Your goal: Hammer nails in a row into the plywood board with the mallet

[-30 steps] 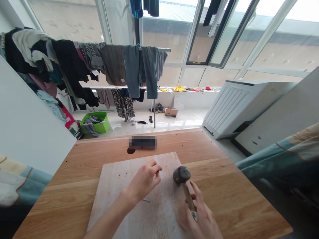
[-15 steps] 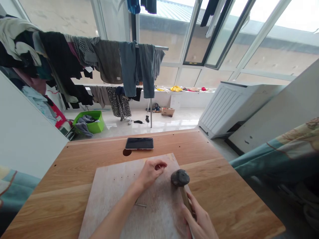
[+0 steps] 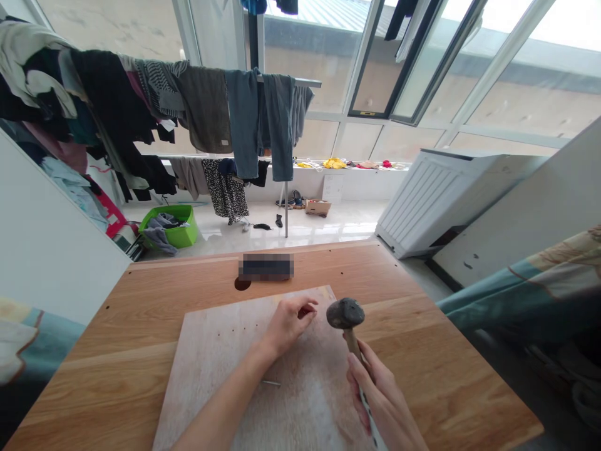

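My right hand (image 3: 382, 385) is wrapped round the handle of a hammer (image 3: 345, 312) with a dark, blocky head, raised above the right edge of a pale wooden board (image 3: 206, 363). Over the board's far right part, my left hand (image 3: 291, 322) is closed, thumb and fingers pinched together. Whatever they hold is too small or hidden to make out. The hammer head is to the right of this hand, apart from it. A loose nail (image 3: 271, 383) lies on the board beside my left forearm. Several small dark dots or holes run in a row at the board's far left.
The board rests on a wooden table (image 3: 436, 357) with a round dark hole (image 3: 242, 284). A blurred-out phone (image 3: 265, 267) lies near the far edge. Beyond are a clothes rack (image 3: 307, 82), a green basket (image 3: 183, 233) and a white cabinet (image 3: 422, 194). Curtains (image 3: 530, 282) hang at both sides.
The hammer has risen a little and shifted right with my right hand, its handle now showing more. My left hand stays almost in place, still pinched. The view has shifted slightly.
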Motion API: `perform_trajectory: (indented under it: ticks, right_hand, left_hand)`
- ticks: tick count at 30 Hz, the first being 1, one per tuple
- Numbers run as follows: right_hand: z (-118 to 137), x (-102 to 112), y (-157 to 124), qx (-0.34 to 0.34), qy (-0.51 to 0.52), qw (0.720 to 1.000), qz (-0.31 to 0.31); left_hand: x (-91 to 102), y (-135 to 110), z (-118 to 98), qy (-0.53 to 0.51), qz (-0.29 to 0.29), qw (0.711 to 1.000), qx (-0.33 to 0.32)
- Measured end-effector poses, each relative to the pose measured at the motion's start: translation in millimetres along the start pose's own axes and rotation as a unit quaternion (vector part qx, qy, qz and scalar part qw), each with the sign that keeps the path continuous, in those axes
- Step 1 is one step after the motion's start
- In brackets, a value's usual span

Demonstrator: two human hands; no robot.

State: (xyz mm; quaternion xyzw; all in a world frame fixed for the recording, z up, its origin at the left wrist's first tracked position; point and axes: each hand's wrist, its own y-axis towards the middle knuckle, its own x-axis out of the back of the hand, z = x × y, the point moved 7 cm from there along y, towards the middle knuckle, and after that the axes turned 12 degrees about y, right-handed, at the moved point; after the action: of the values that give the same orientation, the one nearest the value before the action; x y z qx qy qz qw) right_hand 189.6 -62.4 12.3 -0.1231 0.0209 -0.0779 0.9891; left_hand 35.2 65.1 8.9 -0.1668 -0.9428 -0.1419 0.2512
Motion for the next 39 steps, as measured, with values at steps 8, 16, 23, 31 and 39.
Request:
perform_trajectory:
  ticks: [8, 16, 23, 31, 39]
  right_hand:
    - [14, -25, 14, 0.003, -0.024, 0.999, 0.047]
    - [4, -28, 10, 0.015, -0.04, 0.997, 0.057]
    - [-15, -8, 0, -0.007, -0.011, 0.999, 0.031]
    - [-26, -4, -2, -0.02, -0.01, 1.0, 0.022]
    - [-29, -4, -2, -0.02, -0.008, 0.999, 0.026]
  left_hand:
    - [1.8, 1, -1, -0.017, -0.001, 1.0, -0.004]
    - [0.1, 4, -5, -0.022, 0.015, 1.0, 0.001]
    - [46.3, -25, -31, 0.234, 0.096, 0.968, -0.001]
    - [44.4, -90, -31, 0.441, 0.185, 0.876, 0.06]
    - [35.2, -65, -39, 0.348, 0.158, 0.924, -0.023]
